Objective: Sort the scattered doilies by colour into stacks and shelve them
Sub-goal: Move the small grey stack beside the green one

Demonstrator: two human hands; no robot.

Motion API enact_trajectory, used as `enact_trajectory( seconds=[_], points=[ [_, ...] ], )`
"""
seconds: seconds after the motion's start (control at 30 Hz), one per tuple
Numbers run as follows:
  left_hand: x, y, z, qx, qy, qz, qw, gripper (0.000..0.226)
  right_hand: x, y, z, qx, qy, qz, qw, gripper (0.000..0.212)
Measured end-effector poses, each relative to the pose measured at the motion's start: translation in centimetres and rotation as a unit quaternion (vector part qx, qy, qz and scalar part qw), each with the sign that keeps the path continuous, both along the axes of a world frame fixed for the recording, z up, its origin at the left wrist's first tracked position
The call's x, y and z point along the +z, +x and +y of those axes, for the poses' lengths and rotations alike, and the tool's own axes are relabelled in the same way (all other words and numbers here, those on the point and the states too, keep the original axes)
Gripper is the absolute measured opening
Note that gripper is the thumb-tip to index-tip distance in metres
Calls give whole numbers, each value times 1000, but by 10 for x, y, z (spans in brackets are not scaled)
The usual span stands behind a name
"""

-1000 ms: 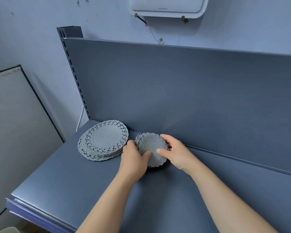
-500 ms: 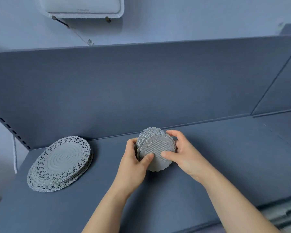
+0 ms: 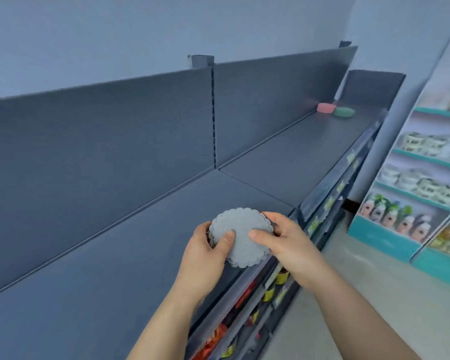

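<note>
I am seeing both hands holding a small stack of grey round scallop-edged doilies [image 3: 240, 237] in the lower centre of the frame, over the front edge of the long dark grey metal shelf [image 3: 115, 281]. I cannot tell whether the stack is touching the shelf. The left hand [image 3: 205, 253] is gripping its left rim, thumb lying on the top doily and fingers curling underneath. The right hand [image 3: 286, 245] is doing the same on the right rim, so each grip is clamping on the stack. Far along the shelf, in the upper right of the frame, a pink stack of doilies [image 3: 325, 108] and a green stack of doilies [image 3: 344, 112] are sitting just beside each other. Below the shelf edge, at bottom centre, yellow-lidded jars [image 3: 270, 289] are showing on lower shelves. A teal display rack [image 3: 379, 240] is standing at the right edge.
</note>
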State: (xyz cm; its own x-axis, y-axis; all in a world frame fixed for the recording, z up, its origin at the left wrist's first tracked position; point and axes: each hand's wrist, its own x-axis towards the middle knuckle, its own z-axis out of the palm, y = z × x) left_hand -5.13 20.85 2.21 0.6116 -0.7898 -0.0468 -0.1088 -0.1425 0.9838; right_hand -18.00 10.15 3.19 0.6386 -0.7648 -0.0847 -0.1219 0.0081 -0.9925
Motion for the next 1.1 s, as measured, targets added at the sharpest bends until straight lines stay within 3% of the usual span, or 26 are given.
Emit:
enact_trajectory(
  seconds=[0.5,1.1],
  points=[
    [-5,-142,-299,-109,2,42,993,30,-8,-162,-275,-102,-7,19,995,24],
    [3,-156,-640,-176,2,22,984,27,-2,-184,-589,-196,-3,18,980,28]
  ],
)
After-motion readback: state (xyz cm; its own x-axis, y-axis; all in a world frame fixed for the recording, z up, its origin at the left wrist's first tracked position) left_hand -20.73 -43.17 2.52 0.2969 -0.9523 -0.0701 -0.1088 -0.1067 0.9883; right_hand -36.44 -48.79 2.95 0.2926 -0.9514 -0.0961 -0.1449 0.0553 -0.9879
